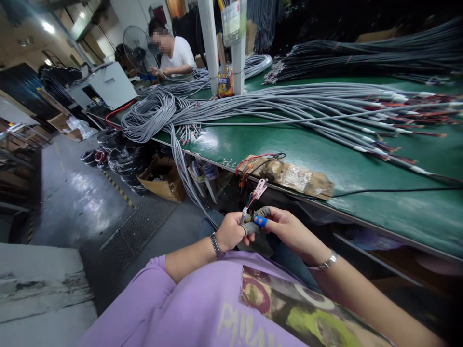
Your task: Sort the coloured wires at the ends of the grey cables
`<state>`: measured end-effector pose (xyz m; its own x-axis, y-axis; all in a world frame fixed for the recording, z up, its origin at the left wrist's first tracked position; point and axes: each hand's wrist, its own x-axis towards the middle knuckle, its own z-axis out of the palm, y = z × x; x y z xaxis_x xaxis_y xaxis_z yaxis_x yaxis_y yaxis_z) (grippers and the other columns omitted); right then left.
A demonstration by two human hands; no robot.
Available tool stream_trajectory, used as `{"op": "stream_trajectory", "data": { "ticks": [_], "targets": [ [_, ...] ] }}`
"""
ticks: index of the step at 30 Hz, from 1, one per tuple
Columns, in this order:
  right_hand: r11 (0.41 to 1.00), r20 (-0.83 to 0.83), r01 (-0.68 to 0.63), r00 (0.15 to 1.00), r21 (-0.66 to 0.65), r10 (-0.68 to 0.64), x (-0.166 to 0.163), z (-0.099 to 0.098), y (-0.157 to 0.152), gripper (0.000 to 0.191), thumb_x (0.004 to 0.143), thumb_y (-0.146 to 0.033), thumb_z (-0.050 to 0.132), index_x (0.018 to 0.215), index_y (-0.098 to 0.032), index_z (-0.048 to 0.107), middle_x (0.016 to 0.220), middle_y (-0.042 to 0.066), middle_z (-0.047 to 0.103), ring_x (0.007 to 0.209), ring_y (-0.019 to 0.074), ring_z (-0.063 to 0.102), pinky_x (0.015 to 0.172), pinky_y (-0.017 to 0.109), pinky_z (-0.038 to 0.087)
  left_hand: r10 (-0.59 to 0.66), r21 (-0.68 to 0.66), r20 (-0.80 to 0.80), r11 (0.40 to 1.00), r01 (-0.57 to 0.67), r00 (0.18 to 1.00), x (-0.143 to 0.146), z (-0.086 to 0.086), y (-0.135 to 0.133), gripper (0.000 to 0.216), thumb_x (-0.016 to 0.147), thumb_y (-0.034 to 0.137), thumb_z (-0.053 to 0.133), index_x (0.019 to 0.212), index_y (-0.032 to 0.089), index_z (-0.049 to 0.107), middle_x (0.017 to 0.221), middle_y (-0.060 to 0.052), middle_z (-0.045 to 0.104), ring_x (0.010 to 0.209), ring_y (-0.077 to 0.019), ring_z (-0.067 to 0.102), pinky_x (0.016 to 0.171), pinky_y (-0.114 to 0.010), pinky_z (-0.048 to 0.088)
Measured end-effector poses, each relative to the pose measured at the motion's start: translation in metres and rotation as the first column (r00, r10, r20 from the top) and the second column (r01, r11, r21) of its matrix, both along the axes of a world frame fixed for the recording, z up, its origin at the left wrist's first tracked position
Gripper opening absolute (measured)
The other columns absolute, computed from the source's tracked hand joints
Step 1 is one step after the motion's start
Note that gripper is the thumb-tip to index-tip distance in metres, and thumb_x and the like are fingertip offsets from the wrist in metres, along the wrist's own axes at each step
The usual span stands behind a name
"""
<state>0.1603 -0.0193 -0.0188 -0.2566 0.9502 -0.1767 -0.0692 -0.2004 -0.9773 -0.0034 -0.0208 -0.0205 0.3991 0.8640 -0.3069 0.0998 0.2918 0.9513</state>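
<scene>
My left hand [232, 232] is closed round a grey cable [243, 215] close to its end. Coloured thin wires [250, 199] fan out above the cable's white sleeve and run to a pale pink flat connector piece [259, 188]. My right hand [287, 230] meets the left one, its wrapped fingers and blue-covered thumb pinching thin wires beside the cable; the exact grip is partly hidden. A taped wooden block [298, 179] with red and black leads lies on the table edge just beyond my hands.
The green table [224, 144] carries a long bundle of grey cables [275, 107] with stripped ends at right and a coil [150, 115] at left. Black cables [361, 58] are stacked behind. A co-worker [179, 55] sits at the far side. A cardboard box [162, 180] stands below.
</scene>
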Motion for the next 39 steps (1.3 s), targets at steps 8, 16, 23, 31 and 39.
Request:
{"op": "stream_trajectory", "data": {
  "ticks": [8, 16, 23, 31, 39],
  "targets": [
    [0.998, 0.024, 0.065, 0.998, 0.028, -0.065, -0.003, 0.004, -0.013, 0.025, 0.065, -0.04, 0.077, 0.071, -0.018, 0.067, 0.067, 0.003, 0.065, 0.061, 0.0147, 0.053, 0.057, 0.027, 0.042, 0.023, 0.002, 0.046, 1.0, -0.023, 0.999, 0.002, 0.002, -0.008, 0.039, 0.065, 0.05, 0.072, 0.064, 0.015, 0.055, 0.05, 0.001, 0.056, 0.035, -0.0068, 0.047, 0.034, -0.018, 0.028],
    [0.982, 0.021, 0.189, 0.982, 0.013, -0.189, -0.007, -0.004, -0.019, 0.009, 0.062, -0.026, 0.067, 0.067, -0.019, 0.062, 0.063, -0.001, 0.059, 0.058, 0.0131, 0.049, 0.054, 0.026, 0.039, 0.111, 0.001, 0.048, 0.994, -0.111, 0.993, 0.005, -0.006, -0.012, 0.041, 0.071, 0.053, 0.065, 0.063, 0.015, 0.053, 0.056, -0.002, 0.062, 0.038, -0.0073, 0.051, 0.035, -0.019, 0.026],
    [0.926, -0.08, 0.357, 0.926, -0.125, -0.368, -0.017, -0.02, -0.021, 0.005, 0.062, -0.021, 0.064, 0.064, -0.02, 0.06, 0.056, -0.003, 0.054, 0.052, 0.011, 0.045, 0.049, 0.025, 0.036, 0.079, 0.022, -0.012, 0.997, -0.079, 0.997, 0.008, -0.012, -0.018, 0.039, 0.07, 0.051, 0.068, 0.067, 0.015, 0.054, 0.053, 0.001, 0.059, 0.038, -0.0074, 0.051, 0.037, -0.018, 0.028],
    [0.851, -0.284, 0.364, 0.829, -0.38, -0.481, 0.006, -0.029, -0.003, 0.015, 0.063, -0.023, 0.073, 0.066, -0.022, 0.058, 0.06, -0.003, 0.055, 0.049, 0.0085, 0.048, 0.047, 0.022, 0.046, 0.086, -0.036, 0.055, 0.996, -0.085, 0.995, 0.009, -0.002, -0.019, 0.042, 0.067, 0.052, 0.071, 0.061, 0.015, 0.052, 0.051, 0.0, 0.057, 0.035, -0.0065, 0.048, 0.034, -0.018, 0.024],
    [0.956, -0.362, 0.05, 0.919, -0.29, -0.158, 0.0, -0.017, -0.01, 0.031, 0.065, -0.042, 0.081, 0.081, -0.018, 0.07, 0.076, 0.003, 0.066, 0.065, 0.0125, 0.058, 0.06, 0.025, 0.047, 0.212, -0.066, 0.124, 0.976, -0.205, 0.969, 0.006, -0.006, -0.007, 0.04, 0.066, 0.049, 0.071, 0.061, 0.015, 0.05, 0.049, 0.001, 0.057, 0.034, -0.0069, 0.049, 0.033, -0.018, 0.021]
  ]
}}
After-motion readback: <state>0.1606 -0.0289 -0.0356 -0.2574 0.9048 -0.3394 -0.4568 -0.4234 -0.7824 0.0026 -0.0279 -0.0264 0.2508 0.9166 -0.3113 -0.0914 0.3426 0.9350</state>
